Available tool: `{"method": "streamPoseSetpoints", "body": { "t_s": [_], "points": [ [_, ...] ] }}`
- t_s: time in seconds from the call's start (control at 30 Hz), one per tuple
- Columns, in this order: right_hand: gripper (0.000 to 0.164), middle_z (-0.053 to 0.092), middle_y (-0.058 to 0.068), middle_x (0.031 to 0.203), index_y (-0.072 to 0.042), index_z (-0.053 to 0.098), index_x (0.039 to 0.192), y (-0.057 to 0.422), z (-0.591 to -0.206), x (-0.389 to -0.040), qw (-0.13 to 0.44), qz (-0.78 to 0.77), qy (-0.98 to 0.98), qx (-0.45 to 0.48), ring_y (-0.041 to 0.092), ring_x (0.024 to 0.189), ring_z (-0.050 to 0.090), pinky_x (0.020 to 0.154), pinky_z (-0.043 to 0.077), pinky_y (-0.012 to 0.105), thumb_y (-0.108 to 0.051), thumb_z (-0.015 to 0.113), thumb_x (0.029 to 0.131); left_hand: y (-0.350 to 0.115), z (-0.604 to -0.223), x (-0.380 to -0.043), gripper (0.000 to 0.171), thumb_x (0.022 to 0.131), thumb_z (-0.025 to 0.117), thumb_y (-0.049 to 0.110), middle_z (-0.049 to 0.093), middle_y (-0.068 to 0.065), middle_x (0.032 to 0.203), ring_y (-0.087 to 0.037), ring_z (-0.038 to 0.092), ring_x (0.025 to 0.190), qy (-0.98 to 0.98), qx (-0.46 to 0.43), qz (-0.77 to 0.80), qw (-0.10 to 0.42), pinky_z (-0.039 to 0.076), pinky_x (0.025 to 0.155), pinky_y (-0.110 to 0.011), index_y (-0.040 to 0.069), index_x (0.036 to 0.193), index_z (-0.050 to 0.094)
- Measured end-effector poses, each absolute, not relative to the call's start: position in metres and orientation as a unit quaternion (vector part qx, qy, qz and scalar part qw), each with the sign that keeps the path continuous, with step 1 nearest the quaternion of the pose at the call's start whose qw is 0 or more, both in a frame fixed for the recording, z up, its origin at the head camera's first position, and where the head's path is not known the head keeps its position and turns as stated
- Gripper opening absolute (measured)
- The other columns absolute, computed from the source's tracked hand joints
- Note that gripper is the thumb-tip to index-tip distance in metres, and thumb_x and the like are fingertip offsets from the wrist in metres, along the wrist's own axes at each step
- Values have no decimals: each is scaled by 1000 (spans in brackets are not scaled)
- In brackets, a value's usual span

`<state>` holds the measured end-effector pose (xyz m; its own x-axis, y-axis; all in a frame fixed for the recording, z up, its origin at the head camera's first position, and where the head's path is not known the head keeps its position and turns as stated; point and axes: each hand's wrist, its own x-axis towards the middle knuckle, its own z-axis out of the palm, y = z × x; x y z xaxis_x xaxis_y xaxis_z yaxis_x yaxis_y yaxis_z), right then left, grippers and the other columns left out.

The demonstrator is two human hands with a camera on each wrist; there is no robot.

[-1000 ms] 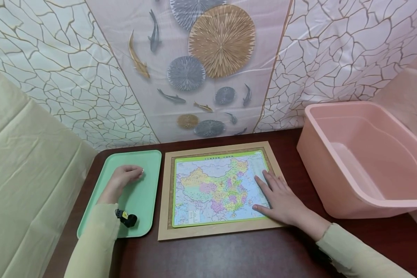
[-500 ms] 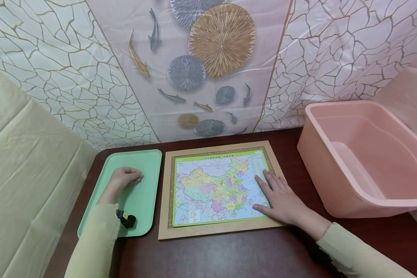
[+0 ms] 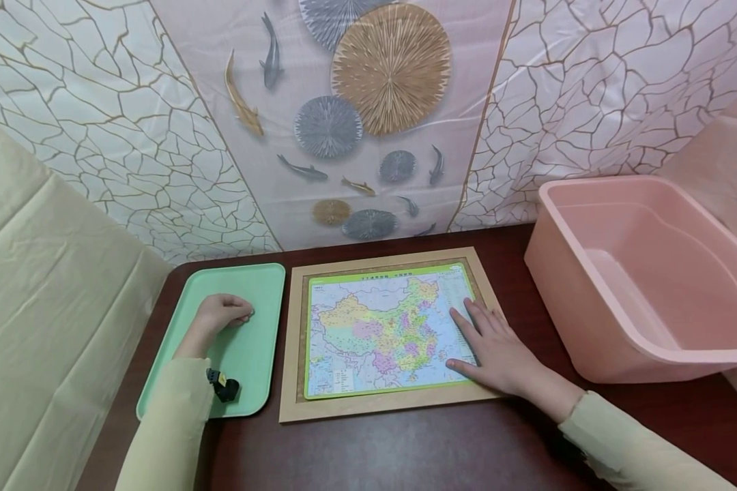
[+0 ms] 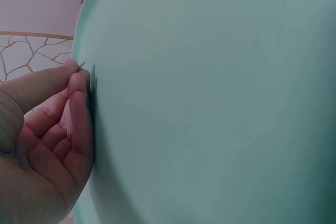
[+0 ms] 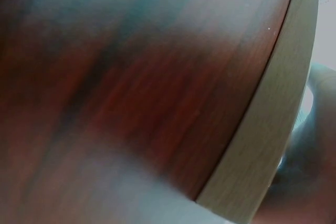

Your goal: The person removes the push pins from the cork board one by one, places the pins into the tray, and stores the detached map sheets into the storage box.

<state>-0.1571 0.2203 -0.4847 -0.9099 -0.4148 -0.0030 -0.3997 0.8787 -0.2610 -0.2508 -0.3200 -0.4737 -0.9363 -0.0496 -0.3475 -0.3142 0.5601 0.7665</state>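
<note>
My left hand (image 3: pixel 221 314) is over the green tray (image 3: pixel 254 372), thumb and index finger pinching a tiny pointed metal pin (image 4: pixel 81 66). Only its tip shows in the left wrist view; the fingers cover the rest. A colourful map sheet (image 3: pixel 374 334) with a green border lies on a wood-framed board (image 3: pixel 368 410). My right hand (image 3: pixel 497 351) rests with spread fingers on the map's right side and the frame. In the right wrist view, the hand is a dark blur beside the frame edge.
A large pink tub (image 3: pixel 571 307) stands to the right of the board. The dark wooden table (image 3: pixel 368 457) carries everything. Patterned cloth (image 3: pixel 430 211) rises behind its back edge, with a beige cloth (image 3: pixel 55 286) at the left.
The left hand stays over the tray with only slight finger movement at the pinch. The right hand, map and board hold still.
</note>
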Motion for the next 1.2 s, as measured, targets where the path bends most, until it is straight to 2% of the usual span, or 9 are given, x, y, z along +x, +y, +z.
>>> {"method": "streamPoseSetpoints", "body": {
  "t_s": [0.77,0.87,1.0,1.2],
  "points": [
    [95,21,27,174,-7,32,167,220,-484,-157,29,-129,968,-211,48,162,18,129,21,70,-64,64,98,-318,-469,-247,36,105,70,21,76,10,93,5,68,80,866,-82,472,146,61,79,-18,-9,126,71],
    [95,22,27,174,-7,32,167,221,-485,-157,26,-128,968,-214,48,162,18,129,21,70,-64,64,99,-318,-468,-246,38,105,70,22,77,6,99,5,69,83,865,-82,472,149,61,83,-21,-8,128,70],
    [95,22,28,174,-7,32,167,220,-484,-157,26,-128,968,-215,48,161,18,129,21,70,-64,64,99,-320,-464,-243,41,106,69,25,79,-5,112,2,70,88,869,-84,463,151,62,91,-29,-7,131,69],
    [95,22,28,174,-6,32,167,220,-484,-156,27,-129,968,-215,49,161,18,129,21,70,-63,65,98,-323,-458,-242,45,107,66,26,77,-7,118,1,67,90,870,-77,464,144,55,84,-24,-7,137,65]
  ]
}}
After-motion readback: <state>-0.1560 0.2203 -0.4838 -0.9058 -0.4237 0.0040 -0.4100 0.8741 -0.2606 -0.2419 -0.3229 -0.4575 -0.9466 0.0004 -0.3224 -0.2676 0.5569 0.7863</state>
